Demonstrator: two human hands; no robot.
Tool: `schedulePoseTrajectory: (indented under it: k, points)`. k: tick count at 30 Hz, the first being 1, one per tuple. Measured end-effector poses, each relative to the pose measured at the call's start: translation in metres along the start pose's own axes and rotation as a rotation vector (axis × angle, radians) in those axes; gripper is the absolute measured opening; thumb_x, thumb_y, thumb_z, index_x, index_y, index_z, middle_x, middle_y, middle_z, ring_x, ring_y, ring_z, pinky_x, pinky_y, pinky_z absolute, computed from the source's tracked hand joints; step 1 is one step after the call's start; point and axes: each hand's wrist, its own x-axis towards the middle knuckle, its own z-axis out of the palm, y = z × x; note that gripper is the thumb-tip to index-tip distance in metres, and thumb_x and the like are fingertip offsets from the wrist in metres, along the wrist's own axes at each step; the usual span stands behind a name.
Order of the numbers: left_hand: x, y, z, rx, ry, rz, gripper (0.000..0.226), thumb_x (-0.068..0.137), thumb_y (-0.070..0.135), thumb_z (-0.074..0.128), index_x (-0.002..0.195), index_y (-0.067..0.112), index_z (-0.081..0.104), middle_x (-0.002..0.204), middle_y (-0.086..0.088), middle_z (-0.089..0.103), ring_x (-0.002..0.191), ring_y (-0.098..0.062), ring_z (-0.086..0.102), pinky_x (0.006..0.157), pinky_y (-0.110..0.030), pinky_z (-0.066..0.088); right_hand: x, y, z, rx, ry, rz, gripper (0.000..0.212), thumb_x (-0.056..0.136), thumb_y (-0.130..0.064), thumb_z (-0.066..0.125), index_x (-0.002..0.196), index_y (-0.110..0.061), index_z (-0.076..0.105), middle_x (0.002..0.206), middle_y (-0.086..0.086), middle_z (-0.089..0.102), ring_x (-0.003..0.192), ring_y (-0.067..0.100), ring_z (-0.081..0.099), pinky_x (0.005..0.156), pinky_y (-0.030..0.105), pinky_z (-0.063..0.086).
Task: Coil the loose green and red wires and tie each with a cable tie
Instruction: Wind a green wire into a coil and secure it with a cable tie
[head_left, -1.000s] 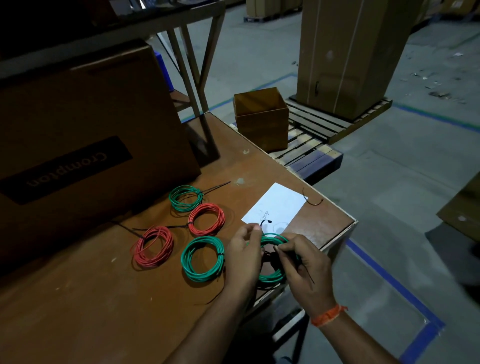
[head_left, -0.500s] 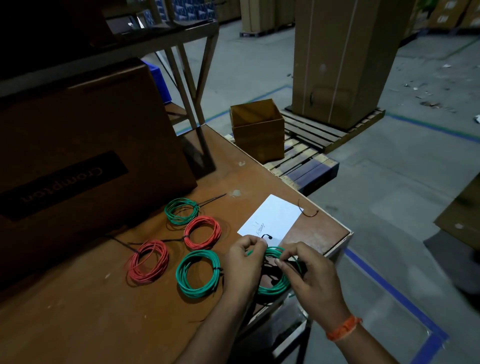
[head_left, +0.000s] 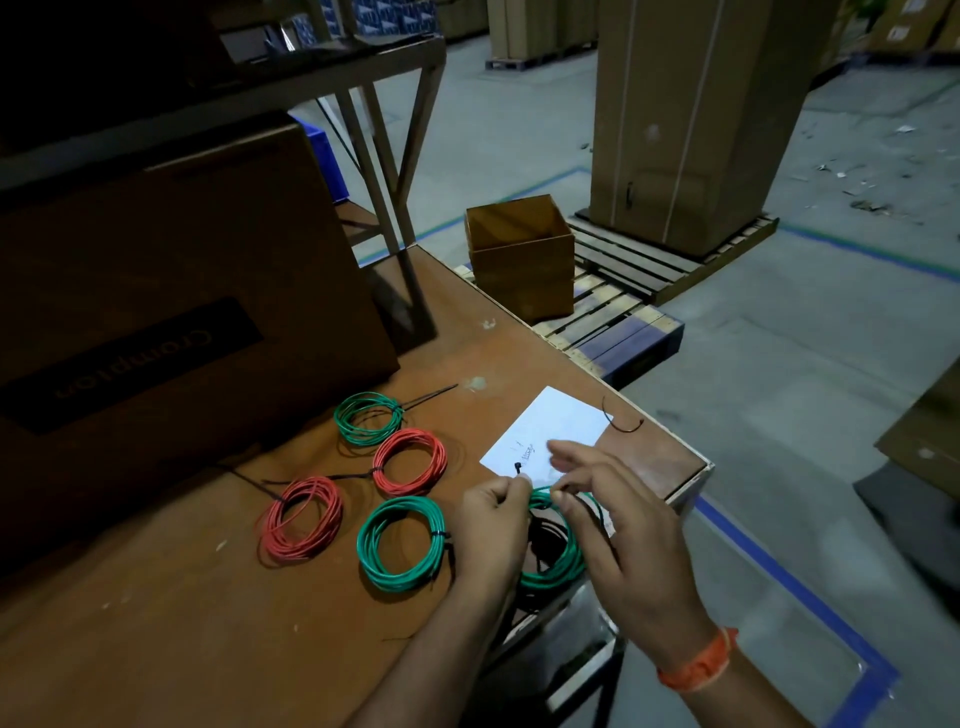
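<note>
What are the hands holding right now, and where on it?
Both the left hand and right hand pinch the green wire coil at its far top edge.

My right hand (head_left: 618, 525) is now lifted off the green coil (head_left: 558, 545), its upper fingers (head_left: 569, 449) spread over the white paper (head_left: 550, 431) while thumb and forefinger pinch near the coil's top; before, it lay curled over the coil's right side. My left hand (head_left: 491, 519) still pinches the cable tie (head_left: 518, 466), whose head now sticks up by the knuckles.
</note>
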Motion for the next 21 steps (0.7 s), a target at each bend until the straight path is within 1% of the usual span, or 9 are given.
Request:
schedulePoseTrajectory:
  k: [1,3,5,8,10,11,15,18,21]
  points:
    - [0.0,0.0,0.0,-0.005,-0.004,-0.006,0.044,0.089,0.039,0.06,0.058,0.011,0.046,0.057,-0.005,0.039,0.057,-0.015,0.036,0.058,-0.035,0.03,0.003,-0.001,0.0,0.034,-0.019,0.03,0.008,0.098,-0.017,0.058,0.098,-0.017,0.067,0.115,-0.012,0.069,0.111,0.0,0.063,0.089,0.025,0.052]
    - [-0.002,0.001,0.0,-0.034,-0.006,-0.026,0.043,0.092,0.032,0.064,0.056,0.012,0.052,0.056,-0.002,0.043,0.057,-0.015,0.039,0.057,-0.034,0.033,0.011,0.0,-0.002,0.061,-0.075,0.113,0.01,0.101,-0.019,0.058,0.094,-0.019,0.065,0.092,-0.011,0.071,0.09,0.004,0.068,0.074,0.031,0.056]
    - [-0.003,0.002,0.001,-0.038,-0.028,-0.033,0.038,0.091,0.03,0.065,0.056,0.018,0.06,0.055,-0.001,0.045,0.058,-0.016,0.041,0.058,-0.036,0.035,0.021,0.003,-0.004,0.096,-0.131,0.236,0.015,0.099,-0.019,0.059,0.085,-0.02,0.063,0.08,-0.004,0.071,0.078,0.009,0.069,0.067,0.034,0.056]
    - [-0.005,0.001,-0.001,-0.047,-0.064,-0.031,0.028,0.09,0.033,0.061,0.069,0.02,0.074,0.06,-0.004,0.062,0.056,-0.019,0.049,0.058,-0.036,0.039,0.026,0.009,0.002,0.287,-0.132,0.469,0.019,0.096,-0.016,0.063,0.078,-0.013,0.068,0.071,0.004,0.072,0.064,0.011,0.068,0.062,0.026,0.051]
    - [-0.005,-0.001,-0.002,-0.012,-0.075,0.009,0.027,0.091,0.036,0.06,0.079,0.019,0.078,0.067,-0.002,0.069,0.061,-0.015,0.056,0.061,-0.036,0.044,0.023,0.013,0.012,0.349,-0.076,0.583,0.021,0.094,-0.017,0.065,0.075,-0.012,0.07,0.064,0.009,0.069,0.058,0.015,0.064,0.064,0.029,0.05]
    - [-0.005,-0.001,-0.003,0.009,-0.075,0.033,0.028,0.093,0.034,0.059,0.078,0.021,0.078,0.065,0.0,0.068,0.061,-0.013,0.056,0.061,-0.034,0.045,0.02,0.015,0.017,0.305,-0.041,0.607,0.022,0.093,-0.019,0.066,0.072,-0.013,0.071,0.06,0.008,0.067,0.056,0.014,0.062,0.065,0.031,0.051]
    - [-0.009,0.005,-0.005,0.025,-0.055,0.032,0.05,0.1,0.021,0.057,0.05,0.027,0.059,0.048,0.007,0.048,0.05,-0.008,0.042,0.055,-0.031,0.035,0.014,0.015,0.027,0.064,0.041,0.579,0.024,0.086,-0.031,0.071,0.064,-0.021,0.072,0.057,-0.007,0.066,0.058,0.007,0.064,0.063,0.032,0.057]
    - [-0.01,0.008,-0.005,0.008,-0.062,0.019,0.053,0.1,0.023,0.057,0.048,0.022,0.044,0.047,0.005,0.037,0.048,-0.013,0.032,0.054,-0.035,0.026,0.015,0.011,0.027,-0.086,0.064,0.499,0.021,0.086,-0.034,0.07,0.072,-0.02,0.077,0.065,-0.011,0.071,0.063,0.002,0.066,0.062,0.029,0.058]
    - [-0.009,0.008,-0.005,0.002,-0.063,-0.008,0.052,0.099,0.026,0.057,0.05,0.021,0.041,0.048,0.003,0.036,0.048,-0.013,0.031,0.054,-0.036,0.024,0.016,0.009,0.026,-0.203,0.093,0.4,0.02,0.088,-0.033,0.068,0.077,-0.019,0.079,0.068,-0.008,0.073,0.062,0.004,0.065,0.059,0.028,0.055]
